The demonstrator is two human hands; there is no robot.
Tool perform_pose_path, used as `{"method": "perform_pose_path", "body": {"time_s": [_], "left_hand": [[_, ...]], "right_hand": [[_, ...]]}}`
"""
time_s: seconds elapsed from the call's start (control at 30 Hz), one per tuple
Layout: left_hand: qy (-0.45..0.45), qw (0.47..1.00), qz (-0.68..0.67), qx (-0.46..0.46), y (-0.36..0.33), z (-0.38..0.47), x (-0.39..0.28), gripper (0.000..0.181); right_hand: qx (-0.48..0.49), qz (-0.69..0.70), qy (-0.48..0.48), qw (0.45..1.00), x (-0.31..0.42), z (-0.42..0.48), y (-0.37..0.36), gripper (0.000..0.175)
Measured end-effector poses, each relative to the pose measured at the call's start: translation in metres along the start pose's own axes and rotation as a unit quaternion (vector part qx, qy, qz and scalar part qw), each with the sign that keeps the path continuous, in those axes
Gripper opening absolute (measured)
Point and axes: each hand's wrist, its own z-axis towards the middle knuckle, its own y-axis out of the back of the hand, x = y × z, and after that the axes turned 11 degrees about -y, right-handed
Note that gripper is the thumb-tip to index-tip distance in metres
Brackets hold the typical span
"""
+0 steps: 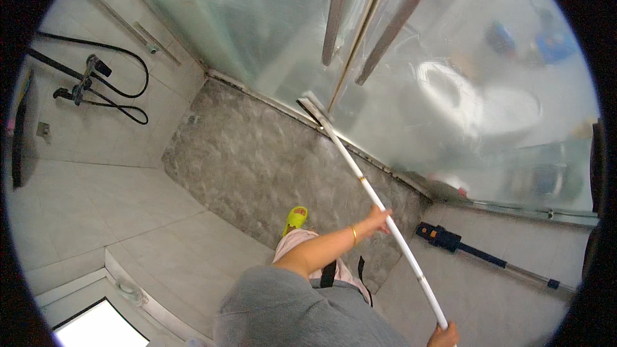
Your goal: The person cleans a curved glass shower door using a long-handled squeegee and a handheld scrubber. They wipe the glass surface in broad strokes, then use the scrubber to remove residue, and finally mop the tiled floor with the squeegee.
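Observation:
A long white-handled squeegee slants across the view. Its flat head is up against the lower part of the frosted glass shower door, close to the seam between the panels. My left hand, with a gold bangle at the wrist, grips the pole around its middle. Down at the lower right, my right hand holds the pole's near end and is partly cut off by the picture's edge. Streaky, whitish smears cover the glass.
Two long door handles run down the glass. A black shower hose hangs from a wall mixer at left. On the right, a dark pole-handled tool leans by the wall. A yellow-green slipper stands on the grey floor.

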Motion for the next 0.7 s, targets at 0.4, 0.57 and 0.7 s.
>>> {"method": "perform_pose_path", "body": {"time_s": [0.4, 0.57, 0.7], "left_hand": [[-0.165, 0.938, 0.142, -0.271, 0.211, -0.004, -0.127, 0.022], [-0.102, 0.939, 0.083, -0.318, 0.217, -0.034, -0.077, 0.023], [-0.091, 0.942, 0.061, -0.318, 0.224, -0.039, -0.014, 0.025]], "right_hand": [[0.068, 0.302, 0.224, 0.924, 0.24, -0.048, 0.022, 0.031], [0.096, 0.272, 0.246, 0.925, 0.206, -0.051, 0.012, 0.032], [0.1, 0.239, 0.283, 0.923, 0.175, -0.041, 0.007, 0.032]]}}
